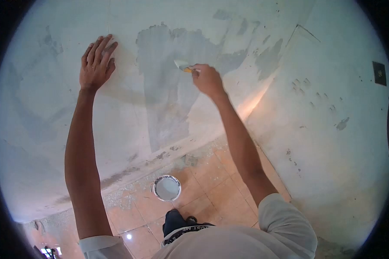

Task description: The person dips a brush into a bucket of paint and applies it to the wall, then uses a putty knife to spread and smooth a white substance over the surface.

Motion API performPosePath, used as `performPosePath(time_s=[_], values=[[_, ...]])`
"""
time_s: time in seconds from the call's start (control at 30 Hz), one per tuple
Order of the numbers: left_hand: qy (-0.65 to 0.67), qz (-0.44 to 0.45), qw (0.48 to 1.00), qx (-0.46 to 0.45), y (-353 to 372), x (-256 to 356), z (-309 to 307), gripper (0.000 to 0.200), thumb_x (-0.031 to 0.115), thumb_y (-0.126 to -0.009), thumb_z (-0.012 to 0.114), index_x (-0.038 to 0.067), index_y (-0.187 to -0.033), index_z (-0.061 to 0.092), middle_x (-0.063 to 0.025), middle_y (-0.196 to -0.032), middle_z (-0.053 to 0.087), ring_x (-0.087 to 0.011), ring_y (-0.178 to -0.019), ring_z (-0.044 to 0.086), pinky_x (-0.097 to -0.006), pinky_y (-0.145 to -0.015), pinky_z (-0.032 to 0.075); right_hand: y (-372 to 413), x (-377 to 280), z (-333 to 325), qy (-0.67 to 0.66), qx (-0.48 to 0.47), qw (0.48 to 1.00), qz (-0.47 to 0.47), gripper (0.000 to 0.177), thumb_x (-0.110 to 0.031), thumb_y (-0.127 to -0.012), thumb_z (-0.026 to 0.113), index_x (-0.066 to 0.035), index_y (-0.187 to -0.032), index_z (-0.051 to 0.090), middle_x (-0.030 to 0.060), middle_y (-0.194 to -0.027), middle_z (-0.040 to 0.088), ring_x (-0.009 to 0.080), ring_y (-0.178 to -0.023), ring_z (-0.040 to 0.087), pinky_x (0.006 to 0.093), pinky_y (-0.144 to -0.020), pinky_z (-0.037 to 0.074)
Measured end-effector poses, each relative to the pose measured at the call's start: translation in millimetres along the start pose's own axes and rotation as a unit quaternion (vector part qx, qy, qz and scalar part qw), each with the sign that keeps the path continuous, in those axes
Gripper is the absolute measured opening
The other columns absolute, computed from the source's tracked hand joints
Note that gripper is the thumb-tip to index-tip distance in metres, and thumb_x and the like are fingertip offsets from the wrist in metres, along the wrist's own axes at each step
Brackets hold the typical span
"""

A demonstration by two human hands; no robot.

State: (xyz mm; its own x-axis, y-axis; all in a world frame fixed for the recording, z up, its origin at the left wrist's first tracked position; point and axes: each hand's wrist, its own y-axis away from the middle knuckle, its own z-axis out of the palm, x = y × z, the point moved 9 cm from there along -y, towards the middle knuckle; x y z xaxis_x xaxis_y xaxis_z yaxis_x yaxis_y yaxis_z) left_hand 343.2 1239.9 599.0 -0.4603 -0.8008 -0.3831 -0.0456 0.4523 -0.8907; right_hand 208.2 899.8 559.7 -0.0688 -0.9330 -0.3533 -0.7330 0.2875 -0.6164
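Note:
My right hand (208,80) is closed around the handle of a putty knife (182,65), which has a pale blade and a yellowish part by the grip. Its blade is at a large grey patch (160,86) on the pale wall (116,99); whether it presses on the surface is hard to tell. Farther left, my left hand (97,64) lies against the wall with its fingers stretched out and holds nothing. The patch has ragged edges along its top and spreads to the right of my right hand.
A round metal pot (180,188) with greyish-white contents stands on the orange tiled floor (203,207), near the wall's foot. Pale specks lie on the tiles along that wall. The side wall (324,142) on the right has chipped spots and a dark wall plate (379,73).

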Motion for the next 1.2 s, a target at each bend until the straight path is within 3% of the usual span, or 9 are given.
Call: performPosePath(time_s=[0.07, 0.13, 0.3, 0.37, 0.53, 0.77, 0.9, 1.03, 1.2], values=[[0.013, 0.004, 1.0, 0.001, 0.2, 2.8, 0.8, 0.053, 0.027, -0.101, 0.062, 0.034, -0.153, 0.05, 0.0098, -0.168, 0.038, -0.0129, -0.154, 0.038, -0.0382, -0.129, 0.032, -11.7, -8.3, -17.3, 0.057, -0.094, 0.994, -0.002, 0.025, -0.023, -0.096, 0.064, -0.013, -0.11, 0.083, 0.0193, -0.102, 0.078, 0.0405, -0.1, 0.074, 0.0508, -0.092, 0.059], [0.005, 0.008, 1.0, 0.016, -0.4, 3.7, 1.0, 0.053, 0.027, -0.101, 0.062, 0.034, -0.153, 0.05, 0.0097, -0.168, 0.038, -0.0126, -0.154, 0.038, -0.0386, -0.129, 0.032, -50.3, -22.0, -43.7, 0.13, -0.038, 0.99, -0.03, 0.024, -0.022, -0.094, 0.066, -0.013, -0.107, 0.084, 0.0182, -0.105, 0.079, 0.0389, -0.101, 0.074, 0.0493, -0.092, 0.059], [0.019, 0.006, 1.0, 0.023, -3.2, 5.1, -0.5, 0.052, 0.025, -0.1, 0.062, 0.033, -0.151, 0.053, 0.0093, -0.166, 0.042, -0.0133, -0.153, 0.04, -0.0397, -0.128, 0.033, -68.0, -71.8, -108.9, -0.028, 0.082, 0.996, -0.013, 0.024, -0.021, -0.096, 0.064, -0.015, -0.11, 0.083, 0.0171, -0.096, 0.079, 0.0399, -0.093, 0.075, 0.049, -0.086, 0.059], [0.023, -0.002, 0.999, 0.028, -2.8, 3.8, -2.5, 0.052, 0.024, -0.1, 0.062, 0.033, -0.151, 0.054, 0.0093, -0.165, 0.043, -0.0136, -0.153, 0.041, -0.0399, -0.128, 0.034, -47.9, -71.1, -87.1, -0.047, 0.146, 0.984, -0.09, 0.025, -0.021, -0.098, 0.063, -0.014, -0.113, 0.082, 0.0167, -0.094, 0.079, 0.0394, -0.093, 0.075, 0.0487, -0.084, 0.059], [0.033, 0.006, 0.999, 0.031, -3.8, 4.8, -4.0, 0.052, 0.024, -0.099, 0.062, 0.031, -0.149, 0.055, 0.0093, -0.165, 0.044, -0.0142, -0.152, 0.043, -0.0405, -0.127, 0.035, 6.0, -44.1, -4.0, -0.031, 0.088, 0.996, -0.01, 0.027, -0.024, -0.101, 0.064, -0.014, -0.121, 0.08, 0.0211, -0.09, 0.075, 0.0397, -0.08, 0.073, 0.0438, -0.078, 0.057], [0.021, 0.011, 0.999, 0.03, -2.3, 3.2, -3.4, 0.051, 0.024, -0.098, 0.064, 0.03, -0.148, 0.056, 0.0089, -0.164, 0.045, -0.0152, -0.151, 0.044, -0.0418, -0.125, 0.038, -20.3, -77.1, -49.4, -0.014, 0.123, 0.99, -0.07, 0.027, -0.022, -0.101, 0.061, -0.012, -0.121, 0.078, 0.0198, -0.096, 0.077, 0.04, -0.09, 0.074, 0.0512, -0.081, 0.059], [0.026, 0.01, 0.999, 0.043, -3.6, 2.3, -1.7, 0.051, 0.023, -0.098, 0.064, 0.029, -0.148, 0.057, 0.0065, -0.164, 0.046, -0.0165, -0.15, 0.044, -0.0414, -0.125, 0.038, -10.4, -60.9, -19.4, 0.058, -0.016, 0.998, -0.006, 0.026, -0.022, -0.101, 0.061, -0.016, -0.119, 0.078, 0.0198, -0.098, 0.077, 0.0416, -0.094, 0.074, 0.0536, -0.084, 0.059], [0.029, 0.016, 0.999, 0.0, -2.5, 2.1, 5.1, 0.054, 0.027, -0.1, 0.065, 0.03, -0.152, 0.052, 0.0041, -0.167, 0.041, -0.0183, -0.156, 0.037, -0.0436, -0.129, 0.031, -14.0, -81.5, -56.5, -0.024, 0.164, 0.983, -0.075, 0.026, -0.024, -0.103, 0.061, -0.017, -0.126, 0.072, 0.0175, -0.079, 0.075, 0.0413, -0.078, 0.074, 0.0529, -0.072, 0.06], [0.028, 0.011, 1.0, 0.005, -4.7, 4.4, 0.0, 0.054, 0.024, -0.097, 0.066, 0.03, -0.15, 0.055, 0.0042, -0.167, 0.041, -0.0182, -0.154, 0.039, -0.044, -0.128, 0.033, 20.1, -32.2, 49.2, 0.039, 0.138, 0.989, -0.046, 0.04, -0.027, -0.105, 0.061, -0.018, -0.144, 0.059, 0.0168, -0.068, 0.07, 0.0394, -0.063, 0.071, 0.052, -0.057, 0.056]])
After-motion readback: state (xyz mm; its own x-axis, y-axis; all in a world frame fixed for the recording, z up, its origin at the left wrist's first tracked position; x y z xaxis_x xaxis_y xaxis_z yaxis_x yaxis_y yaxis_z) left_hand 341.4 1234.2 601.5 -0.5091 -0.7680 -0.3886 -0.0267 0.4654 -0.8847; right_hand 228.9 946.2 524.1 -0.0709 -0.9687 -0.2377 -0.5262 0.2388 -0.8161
